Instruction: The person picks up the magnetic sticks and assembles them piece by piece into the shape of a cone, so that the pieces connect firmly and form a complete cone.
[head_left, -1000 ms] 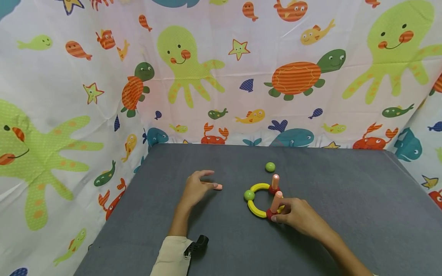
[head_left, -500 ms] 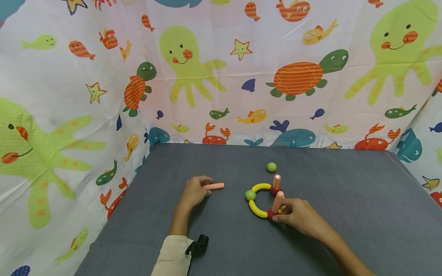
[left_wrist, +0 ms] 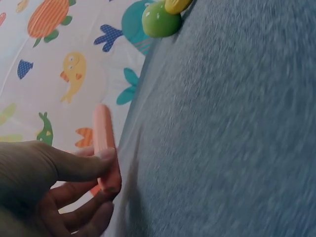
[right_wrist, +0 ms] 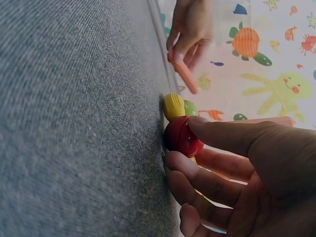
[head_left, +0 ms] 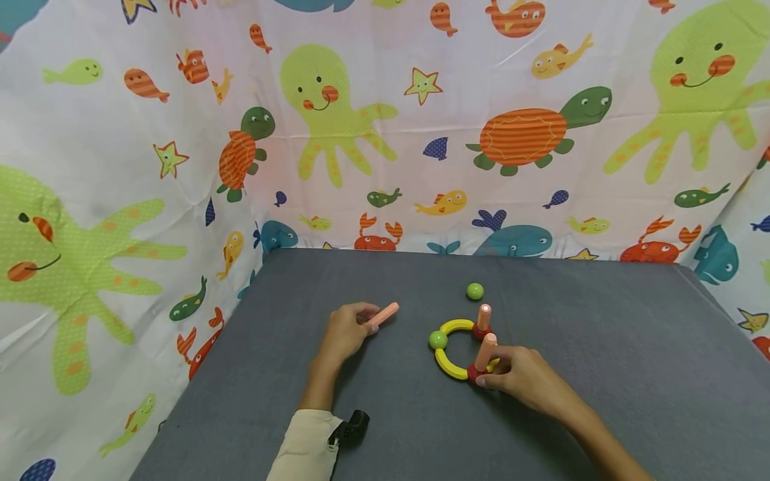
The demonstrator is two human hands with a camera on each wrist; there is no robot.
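Note:
My left hand (head_left: pixel 344 333) pinches a salmon-pink toy stick (head_left: pixel 388 312) between thumb and fingers, above the table and tilted up to the right. In the left wrist view the thumb lies across the lower part of this stick (left_wrist: pixel 103 131). To the right, a ring lies on the table, built of yellow curved pieces (head_left: pixel 449 366), a green ball (head_left: pixel 438 340) and red balls. Two pink sticks stand up from the red balls, a near stick (head_left: pixel 486 351) and a far stick (head_left: pixel 484 316). My right hand (head_left: pixel 532 379) pinches the near red ball (right_wrist: pixel 183 137), partly hiding the ring's right side.
A loose green ball (head_left: pixel 475 291) lies behind the ring. The grey table (head_left: pixel 577 314) meets a white curtain (head_left: pixel 361 67) printed with sea animals at the back and left. A dark wrist device (head_left: pixel 351 427) sits at the left sleeve (head_left: pixel 305 446).
My left hand has taken hold of the pink stick, lifted it off the table and turned its free end upward. The right hand has stayed on the near red ball.

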